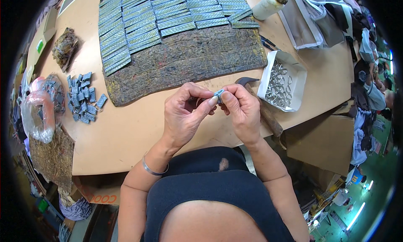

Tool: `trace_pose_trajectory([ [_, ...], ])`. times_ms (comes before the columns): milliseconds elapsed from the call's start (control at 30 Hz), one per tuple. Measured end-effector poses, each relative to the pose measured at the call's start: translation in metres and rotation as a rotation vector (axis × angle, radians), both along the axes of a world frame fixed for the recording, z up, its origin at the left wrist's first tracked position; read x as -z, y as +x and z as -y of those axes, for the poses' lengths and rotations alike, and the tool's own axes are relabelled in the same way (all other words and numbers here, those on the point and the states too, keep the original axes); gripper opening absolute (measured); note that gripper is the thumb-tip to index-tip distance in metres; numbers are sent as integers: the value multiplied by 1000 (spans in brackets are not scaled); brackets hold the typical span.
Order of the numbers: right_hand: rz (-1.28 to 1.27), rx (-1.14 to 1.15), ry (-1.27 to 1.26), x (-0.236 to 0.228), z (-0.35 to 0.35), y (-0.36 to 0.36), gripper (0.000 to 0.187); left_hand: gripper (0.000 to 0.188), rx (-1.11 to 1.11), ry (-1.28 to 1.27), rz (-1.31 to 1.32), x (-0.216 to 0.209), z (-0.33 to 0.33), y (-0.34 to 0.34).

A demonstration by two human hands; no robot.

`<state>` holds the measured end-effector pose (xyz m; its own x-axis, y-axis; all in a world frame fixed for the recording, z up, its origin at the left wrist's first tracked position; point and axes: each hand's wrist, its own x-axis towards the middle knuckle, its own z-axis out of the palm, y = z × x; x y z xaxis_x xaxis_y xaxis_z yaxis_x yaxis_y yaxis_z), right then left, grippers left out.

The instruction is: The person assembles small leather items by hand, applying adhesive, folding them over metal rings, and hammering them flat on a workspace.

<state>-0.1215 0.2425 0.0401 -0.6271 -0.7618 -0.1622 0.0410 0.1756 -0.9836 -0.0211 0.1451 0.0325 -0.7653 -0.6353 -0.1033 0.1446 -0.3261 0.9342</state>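
Slippage is your risk: both hands, left (184, 116) and right (241, 109), pinch one small grey strap piece (218, 93) at fingertip level above the table (126, 132); loosen either grip and it drops into your lap.

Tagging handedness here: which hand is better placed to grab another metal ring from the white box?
Right, probably. The right hand is nearest the white box of metal rings on the person's right. The left hand would have to cross over. Both pinch the small grey strap.
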Motion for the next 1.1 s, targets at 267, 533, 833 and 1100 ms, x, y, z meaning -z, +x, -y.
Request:
trace_pose_trajectory([
  [267, 320, -29, -52, 5, -2, -3, 22, 9, 23, -20, 21, 1, -3, 3],
  [533, -221, 46, -28, 11, 2, 4, 17, 9, -21, 51, 23, 0, -6, -1],
  [833, 227, 34, -129, 16, 2, 4, 18, 8, -8, 81, 47, 5, -4, 1],
  [1100, -792, -20, 95, 33, 1, -5, 15, 11, 60, 97, 124, 21, -5, 1],
])
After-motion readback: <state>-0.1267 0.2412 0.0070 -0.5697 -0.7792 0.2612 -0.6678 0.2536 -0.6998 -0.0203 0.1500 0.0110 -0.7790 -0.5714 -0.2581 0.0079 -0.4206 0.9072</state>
